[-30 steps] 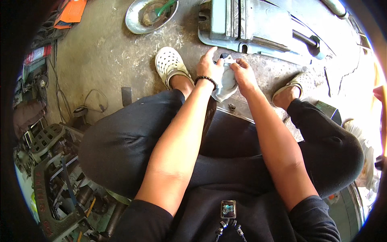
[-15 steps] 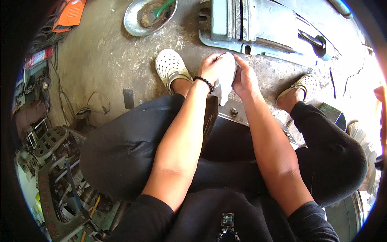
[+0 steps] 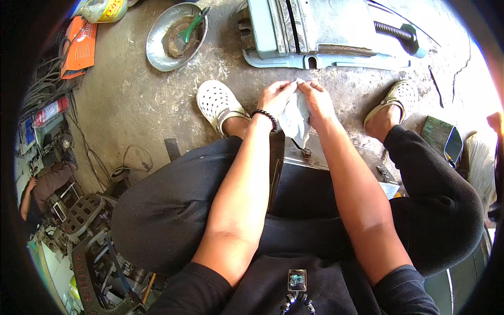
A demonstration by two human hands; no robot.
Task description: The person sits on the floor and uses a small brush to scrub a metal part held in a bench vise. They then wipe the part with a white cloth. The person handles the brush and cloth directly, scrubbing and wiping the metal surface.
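A thin whitish cloth (image 3: 294, 119) hangs down between my two hands, over a metal case (image 3: 344, 152) with latches. My left hand (image 3: 274, 100), with a black bead bracelet at its wrist, pinches the cloth's upper left edge. My right hand (image 3: 318, 104) grips the upper right side, its fingertips close to the left hand's. Folds of the cloth hide part of the fingers. Just beyond the hands lies a large light-blue machine vise (image 3: 336, 63) on the floor.
A metal bowl (image 3: 156, 39) holding a green-handled brush (image 3: 193, 26) stands far left. Cables and an orange box (image 3: 80, 50) lie along the left, near a seated person (image 3: 50, 184). Pedal-like metal parts (image 3: 84, 212) sit by my left knee. A green container (image 3: 442, 137) stands at right.
My right hand has closed from straighter fingers onto the cloth's upper edge, and the two hands have come closer together. The cloth now hangs more spread out. The view has shifted.
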